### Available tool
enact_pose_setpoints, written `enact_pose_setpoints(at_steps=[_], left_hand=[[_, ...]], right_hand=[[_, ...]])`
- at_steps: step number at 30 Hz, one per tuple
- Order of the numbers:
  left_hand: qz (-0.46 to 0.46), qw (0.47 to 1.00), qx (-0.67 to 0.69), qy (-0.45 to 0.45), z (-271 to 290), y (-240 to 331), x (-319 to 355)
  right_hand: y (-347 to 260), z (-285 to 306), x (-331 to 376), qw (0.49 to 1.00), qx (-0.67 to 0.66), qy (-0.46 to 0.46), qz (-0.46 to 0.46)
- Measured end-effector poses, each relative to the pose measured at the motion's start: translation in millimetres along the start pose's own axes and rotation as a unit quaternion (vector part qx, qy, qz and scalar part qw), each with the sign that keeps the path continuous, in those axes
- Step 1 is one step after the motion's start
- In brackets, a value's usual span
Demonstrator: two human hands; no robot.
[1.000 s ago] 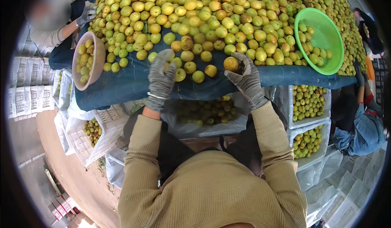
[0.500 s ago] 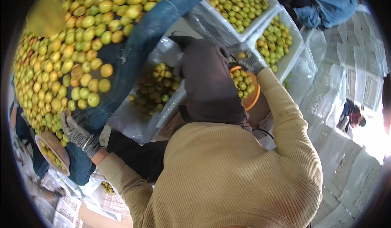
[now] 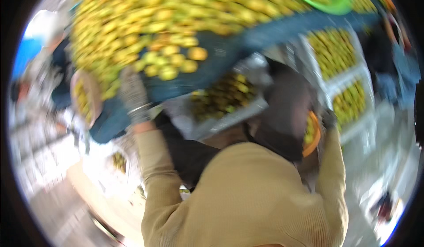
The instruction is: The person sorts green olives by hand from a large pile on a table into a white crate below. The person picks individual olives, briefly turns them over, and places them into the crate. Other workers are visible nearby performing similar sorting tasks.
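A broad heap of small round yellow-green fruit lies on dark blue cloth. My left hand, in a grey knitted glove, rests at the heap's near left edge, its fingers stretched out and touching fruit. Nothing shows in its grasp. Over on the right, my right hand, also gloved, is beside an orange basin holding fruit. Motion blur hides its fingers, so I cannot see whether it holds anything. A plastic-lined crate of darker-looking fruit stands between my arms.
Left of my left hand, a pale round basket holds fruit. A bright green basin sits on the heap's far right. Lined crates of fruit stand beyond my right hand, near another person's blue-clad leg.
My view has swung left and tilted, so the scene sits farther right and the green basin shows. The fruit seen at my right glove earlier is no longer visible. My left hand stays by the heap.
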State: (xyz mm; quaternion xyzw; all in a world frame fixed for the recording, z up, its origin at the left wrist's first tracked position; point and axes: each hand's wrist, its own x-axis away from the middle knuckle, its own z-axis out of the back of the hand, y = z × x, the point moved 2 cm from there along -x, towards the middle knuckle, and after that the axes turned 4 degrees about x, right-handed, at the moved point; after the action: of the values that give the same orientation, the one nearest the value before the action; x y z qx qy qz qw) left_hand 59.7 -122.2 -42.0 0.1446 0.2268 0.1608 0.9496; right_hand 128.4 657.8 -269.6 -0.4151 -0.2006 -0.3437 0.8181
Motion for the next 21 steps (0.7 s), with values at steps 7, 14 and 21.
enact_pose_setpoints(at_steps=[7,14,21], left_hand=[[0.218,0.864,0.451,0.046,-17,-9,5],[0.175,0.925,0.337,0.026,-21,-20,-4],[0.22,0.935,0.279,0.006,-16,-35,-18]], right_hand=[[-316,-66,102,0.919,-0.121,0.006,0.374],[-444,-212,194,0.769,0.031,-0.245,0.59],[-465,-277,197,0.861,0.046,-0.323,0.39]])
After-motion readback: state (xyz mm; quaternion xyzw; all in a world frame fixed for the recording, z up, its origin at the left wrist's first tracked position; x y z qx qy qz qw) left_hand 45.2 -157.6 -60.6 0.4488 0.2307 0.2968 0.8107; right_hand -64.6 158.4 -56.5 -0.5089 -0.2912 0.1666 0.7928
